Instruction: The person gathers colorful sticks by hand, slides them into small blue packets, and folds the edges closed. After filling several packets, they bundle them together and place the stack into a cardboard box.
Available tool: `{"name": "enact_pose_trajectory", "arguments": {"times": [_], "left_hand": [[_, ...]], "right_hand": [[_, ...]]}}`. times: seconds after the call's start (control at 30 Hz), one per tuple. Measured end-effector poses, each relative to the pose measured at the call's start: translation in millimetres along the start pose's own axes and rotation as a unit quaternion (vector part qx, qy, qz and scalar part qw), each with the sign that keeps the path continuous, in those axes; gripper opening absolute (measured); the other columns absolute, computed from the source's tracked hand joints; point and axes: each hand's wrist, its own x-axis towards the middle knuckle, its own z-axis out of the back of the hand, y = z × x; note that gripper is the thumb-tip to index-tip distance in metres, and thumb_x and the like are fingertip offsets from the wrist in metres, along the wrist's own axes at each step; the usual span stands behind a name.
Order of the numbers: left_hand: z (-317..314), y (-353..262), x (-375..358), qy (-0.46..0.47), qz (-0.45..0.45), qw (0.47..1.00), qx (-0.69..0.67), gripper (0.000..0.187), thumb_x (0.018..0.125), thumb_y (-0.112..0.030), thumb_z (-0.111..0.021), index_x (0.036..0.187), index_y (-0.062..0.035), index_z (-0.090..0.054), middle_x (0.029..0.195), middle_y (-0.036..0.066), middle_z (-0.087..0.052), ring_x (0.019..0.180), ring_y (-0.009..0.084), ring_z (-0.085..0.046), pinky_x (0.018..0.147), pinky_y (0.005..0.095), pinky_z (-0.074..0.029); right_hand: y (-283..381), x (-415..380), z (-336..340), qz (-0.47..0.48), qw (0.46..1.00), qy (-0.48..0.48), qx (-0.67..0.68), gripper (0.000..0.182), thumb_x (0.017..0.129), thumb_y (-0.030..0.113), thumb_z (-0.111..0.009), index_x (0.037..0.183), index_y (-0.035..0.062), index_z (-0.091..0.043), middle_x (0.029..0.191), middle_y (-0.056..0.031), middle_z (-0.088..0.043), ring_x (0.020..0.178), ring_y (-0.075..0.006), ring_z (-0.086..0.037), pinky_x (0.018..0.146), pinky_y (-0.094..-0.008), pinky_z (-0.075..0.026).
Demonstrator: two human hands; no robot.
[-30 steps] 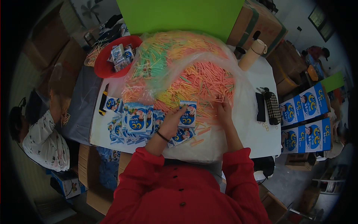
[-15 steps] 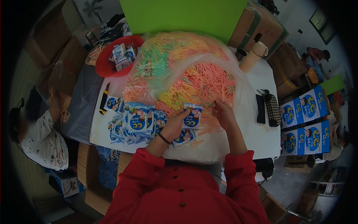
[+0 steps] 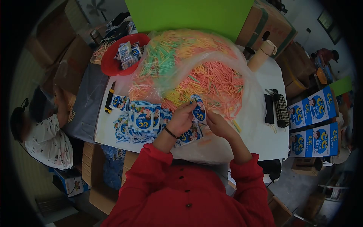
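A person in red holds a small blue packet [image 3: 199, 109] upright above the desk [image 3: 261, 140], the left hand [image 3: 182, 118] pinching it in its fingers. The right hand [image 3: 218, 126] — at the stick pile a second ago — has come back beside it, fingers curled, their hold unclear. Beyond lie loose packets [image 3: 143, 119] and the bag of coloured sticks [image 3: 196, 72].

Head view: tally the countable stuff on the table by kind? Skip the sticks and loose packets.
Red bowl: 1
Stick bag: 1
Tan bottle: 1
Checkered pouch: 1
Packet in left hand, right hand at it: packet: 1
Total: 5
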Motion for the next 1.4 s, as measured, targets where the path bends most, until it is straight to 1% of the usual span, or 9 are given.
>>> {"name": "enact_pose_trajectory", "arguments": {"times": [0.07, 0.2, 0.27, 0.37, 0.6, 0.87, 1.17, 1.3, 1.4], "left_hand": [[3, 0, -3, -0.008, 0.008, 1.0, -0.001, 0.022, 0.096, -0.019, -0.058, 0.11, -0.0022, -0.061, 0.102, 0.006, -0.068, 0.092, 0.0169, -0.066, 0.083, 0.0317, -0.054], [-2, -19, -14, -0.065, -0.021, 0.998, -0.016, 0.022, 0.097, -0.019, -0.056, 0.112, -0.0038, -0.06, 0.104, 0.006, -0.068, 0.094, 0.0183, -0.066, 0.085, 0.0331, -0.054], [-1, -23, -16, -0.088, 0.035, 0.995, -0.039, 0.026, 0.098, -0.022, -0.053, 0.117, -0.0047, -0.057, 0.106, 0.007, -0.067, 0.096, 0.0196, -0.066, 0.089, 0.0347, -0.053], [-1, -18, -14, -0.039, 0.012, 0.995, -0.091, 0.033, 0.099, -0.026, -0.049, 0.126, -0.0058, -0.053, 0.118, 0.009, -0.064, 0.106, 0.0215, -0.063, 0.094, 0.0391, -0.051], [4, -9, -9, 0.081, 0.003, 0.983, -0.165, 0.044, 0.1, -0.027, -0.047, 0.132, 0.0023, -0.046, 0.139, 0.017, -0.048, 0.13, 0.0261, -0.046, 0.107, 0.042, -0.039], [9, 2, 2, 0.04, -0.024, 0.982, -0.182, 0.04, 0.1, -0.025, -0.046, 0.129, 0.0016, -0.05, 0.139, 0.017, -0.048, 0.127, 0.0289, -0.048, 0.103, 0.0411, -0.044], [13, 6, -2, 0.069, -0.04, 0.992, -0.101, 0.021, 0.099, -0.023, -0.049, 0.102, -0.0044, -0.058, 0.095, 0.007, -0.064, 0.093, 0.0206, -0.061, 0.082, 0.0334, -0.051], [14, 0, -14, 0.127, -0.045, 0.985, -0.108, 0.023, 0.099, -0.022, -0.049, 0.104, -0.001, -0.058, 0.1, 0.012, -0.063, 0.095, 0.0222, -0.063, 0.08, 0.0344, -0.053], [-3, -3, -22, -0.07, 0.027, 0.997, 0.007, 0.025, 0.099, -0.022, -0.048, 0.107, -0.0007, -0.058, 0.098, 0.012, -0.064, 0.091, 0.0211, -0.064, 0.079, 0.0324, -0.053]], "right_hand": [[-29, 3, 27, 0.041, 0.893, 0.005, -0.448, 0.026, 0.099, 0.028, -0.049, 0.11, 0.0046, -0.053, 0.078, 0.0022, -0.058, 0.058, -0.0134, -0.052, 0.056, -0.0273, -0.044], [-50, 7, 61, 0.018, 0.889, -0.095, -0.448, 0.023, 0.1, 0.029, -0.049, 0.102, 0.0072, -0.055, 0.075, 0.003, -0.056, 0.054, -0.0106, -0.046, 0.051, -0.0255, -0.041], [-37, 5, 65, -0.155, 0.971, -0.182, -0.019, 0.019, 0.099, 0.027, -0.05, 0.1, 0.0088, -0.056, 0.072, 0.0025, -0.052, 0.052, -0.0088, -0.042, 0.048, -0.023, -0.036], [-14, 3, 43, -0.289, 0.911, -0.082, 0.284, 0.014, 0.097, 0.023, -0.051, 0.099, 0.0099, -0.056, 0.07, 0.0031, -0.048, 0.052, -0.0065, -0.038, 0.048, -0.0204, -0.032], [-20, 2, -5, -0.256, 0.833, 0.03, 0.49, 0.011, 0.094, 0.019, -0.053, 0.096, 0.0084, -0.052, 0.08, 0.0002, -0.052, 0.059, -0.0079, -0.043, 0.051, -0.0234, -0.036], [-19, 11, -22, 0.02, 0.995, -0.088, -0.031, 0.019, 0.089, 0.013, -0.056, 0.104, 0.0023, -0.05, 0.09, -0.0108, -0.058, 0.07, -0.0207, -0.059, 0.062, -0.0317, -0.048], [-15, 2, -7, 0.03, 0.881, -0.035, -0.471, 0.012, 0.092, 0.014, -0.05, 0.1, 0.0041, -0.051, 0.084, -0.0195, -0.064, 0.074, -0.0398, -0.063, 0.065, -0.0501, -0.049], [-28, -2, 51, 0.019, 0.885, -0.138, -0.443, 0.013, 0.094, 0.017, -0.051, 0.093, 0.0037, -0.051, 0.083, -0.0188, -0.064, 0.074, -0.0382, -0.063, 0.062, -0.0466, -0.048], [-38, -7, 76, -0.117, 0.964, -0.217, -0.102, 0.021, 0.094, 0.024, -0.054, 0.092, 0.0033, -0.051, 0.082, -0.0192, -0.063, 0.075, -0.0378, -0.063, 0.062, -0.044, -0.048]]}}
